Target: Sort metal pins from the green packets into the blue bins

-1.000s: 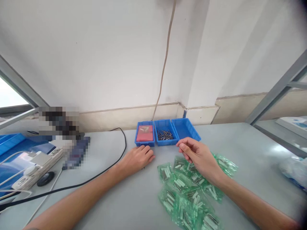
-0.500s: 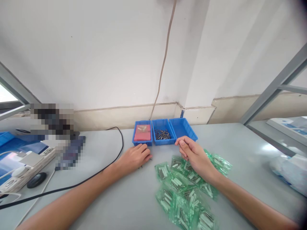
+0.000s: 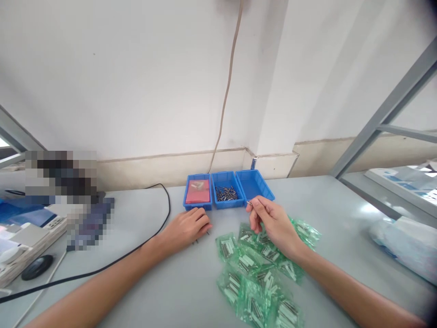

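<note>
My left hand (image 3: 187,228) rests low over the table in front of the left bin, its fingers curled together. Dark ends of small screws (image 3: 195,242) stick out below it and by the thumb; its palm is hidden. Raised just in front of the right bin, my right hand (image 3: 271,218) pinches a small metal screw (image 3: 250,203) between thumb and forefinger. Under and beside that hand lie several green plastic bags (image 3: 247,262) with screws and white pieces inside. More loose screws (image 3: 227,193) fill part of the middle blue bin (image 3: 223,176).
The left blue bin (image 3: 186,191) holds a red packet (image 3: 198,196) with pale pieces on it. Beside the middle bin stands the right blue bin (image 3: 251,182). A black cable (image 3: 102,272) crosses the left side of the table, passing my left forearm. A plastic-wrapped bundle (image 3: 406,246) lies far right.
The view has shifted, so most things appear a little further left. My right hand has turned slightly, and the screw tip now shows at its fingertips. My left hand stays in place.
</note>
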A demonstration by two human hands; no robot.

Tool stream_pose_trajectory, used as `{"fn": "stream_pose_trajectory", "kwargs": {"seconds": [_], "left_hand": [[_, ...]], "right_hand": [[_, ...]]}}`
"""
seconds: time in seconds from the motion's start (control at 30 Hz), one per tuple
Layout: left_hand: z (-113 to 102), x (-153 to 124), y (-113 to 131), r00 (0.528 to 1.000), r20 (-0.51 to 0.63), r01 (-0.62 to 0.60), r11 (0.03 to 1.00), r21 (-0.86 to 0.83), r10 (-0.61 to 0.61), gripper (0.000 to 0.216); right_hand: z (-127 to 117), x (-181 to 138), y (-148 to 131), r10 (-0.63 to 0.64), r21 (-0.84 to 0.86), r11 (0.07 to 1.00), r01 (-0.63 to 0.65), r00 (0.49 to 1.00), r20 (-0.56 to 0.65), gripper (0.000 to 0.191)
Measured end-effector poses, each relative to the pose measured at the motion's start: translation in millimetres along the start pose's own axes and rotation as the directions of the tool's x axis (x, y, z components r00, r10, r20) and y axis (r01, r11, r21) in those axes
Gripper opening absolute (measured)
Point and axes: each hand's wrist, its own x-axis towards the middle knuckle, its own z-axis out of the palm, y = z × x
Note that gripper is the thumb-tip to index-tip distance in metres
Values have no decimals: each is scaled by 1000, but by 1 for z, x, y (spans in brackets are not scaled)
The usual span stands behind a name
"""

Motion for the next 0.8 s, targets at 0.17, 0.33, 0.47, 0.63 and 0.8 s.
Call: {"fn": "stream_pose_trajectory", "kwargs": {"seconds": [0.17,0.33,0.47,0.63,0.8], "left_hand": [[0,-1,-1,1000,19,2,998,-58,-1,26],[-8,-2,-2,995,95,15,986,-169,1,18],[-19,-1,-2,984,179,29,961,-275,21,22],[-26,-1,-2,975,218,27,949,-315,45,22],[-21,-2,-1,983,182,37,960,-276,14,20]], "right_hand": [[0,0,-2,-57,-65,996,55,998,-29,44],[3,1,-2,-62,56,997,62,998,3,34],[4,1,-1,-50,63,997,49,999,6,33],[4,-1,-2,-57,36,998,57,998,-11,35],[3,-1,-3,-56,-57,997,55,998,-25,37]]}}
